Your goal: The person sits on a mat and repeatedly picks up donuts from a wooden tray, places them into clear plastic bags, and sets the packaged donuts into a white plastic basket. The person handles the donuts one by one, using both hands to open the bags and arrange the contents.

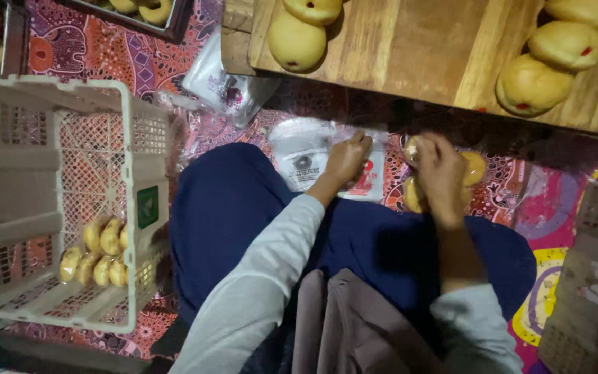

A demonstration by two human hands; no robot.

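Sitting on a patterned mat (105, 55) with legs in dark blue, the person has both hands out past the knees, just short of the low wooden desk (410, 48). The left hand (346, 161) is pressed down on a stack of clear plastic bags (306, 156) lying right below the desk's near edge, fingers curled on the top bag, a pinching grip. The right hand (441, 173) is closed around a bagged pair of round yellow buns (475, 166), also just below the desk edge, to the right of the bag stack. More yellow buns (531, 86) with a red dot sit loose on top of the desk. Well left of the desk there's a white plastic crate (57, 201) with a row of wrapped buns (98, 256) in its bottom. Another loose bag (226, 86) lies by the desk's left corner.
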